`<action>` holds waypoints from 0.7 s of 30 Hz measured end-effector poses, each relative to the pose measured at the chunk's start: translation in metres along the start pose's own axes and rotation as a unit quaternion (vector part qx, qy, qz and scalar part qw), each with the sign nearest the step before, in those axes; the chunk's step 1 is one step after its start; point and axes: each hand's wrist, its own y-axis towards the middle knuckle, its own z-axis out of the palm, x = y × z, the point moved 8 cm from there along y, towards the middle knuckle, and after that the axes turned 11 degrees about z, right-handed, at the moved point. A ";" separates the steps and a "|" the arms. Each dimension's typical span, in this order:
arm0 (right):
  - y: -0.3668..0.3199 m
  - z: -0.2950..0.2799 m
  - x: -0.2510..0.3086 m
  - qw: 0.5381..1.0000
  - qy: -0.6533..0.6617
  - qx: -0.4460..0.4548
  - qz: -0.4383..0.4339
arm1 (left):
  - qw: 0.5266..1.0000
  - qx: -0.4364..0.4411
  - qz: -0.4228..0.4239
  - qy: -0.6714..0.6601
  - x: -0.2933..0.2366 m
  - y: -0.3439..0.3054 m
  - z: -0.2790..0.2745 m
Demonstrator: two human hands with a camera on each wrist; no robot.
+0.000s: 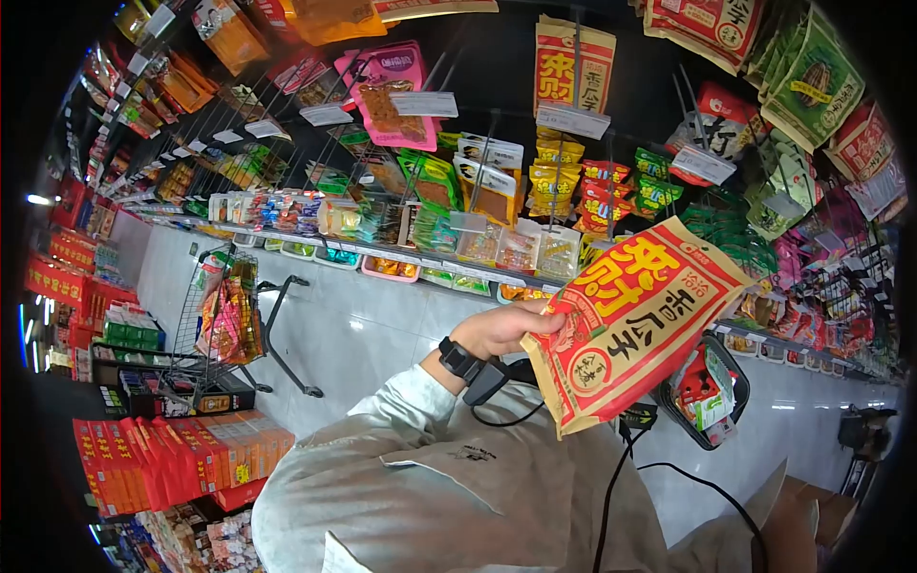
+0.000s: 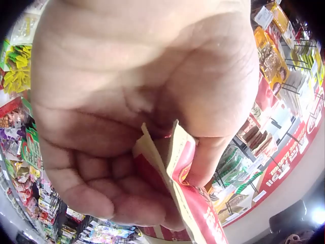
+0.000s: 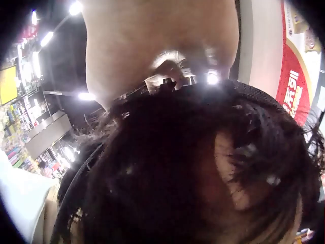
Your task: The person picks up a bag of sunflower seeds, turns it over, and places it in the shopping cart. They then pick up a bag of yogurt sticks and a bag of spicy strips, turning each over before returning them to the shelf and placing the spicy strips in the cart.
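In the head view, my left hand (image 1: pixel 501 329) holds a red and tan bag of sunflower seeds (image 1: pixel 635 325) by its left edge, thumb on the printed front. The bag's face is turned up, in front of my body and tilted. From the left wrist, the palm (image 2: pixel 147 66) shows with fingers curled behind the folded edge of the bag (image 2: pixel 195 203) and the thumb on the other side. The right hand (image 3: pixel 162 40) is up at a head of dark hair (image 3: pixel 152 168) in the right wrist view; its fingers are hidden there.
Shelves and hooks of snack bags (image 1: pixel 392 91) run across the front, with small open bins along their lower edge. A shopping cart (image 1: pixel 220 310) stands left, a black basket (image 1: pixel 731 425) holding packages at right. Red boxes (image 1: pixel 172 458) are stacked lower left. Black cables (image 1: pixel 611 497) hang by my body.
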 end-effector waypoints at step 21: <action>0.002 0.013 0.036 0.999 -0.008 -0.007 -0.034 | 1.000 -0.003 -0.002 -0.019 0.002 -0.005 -0.006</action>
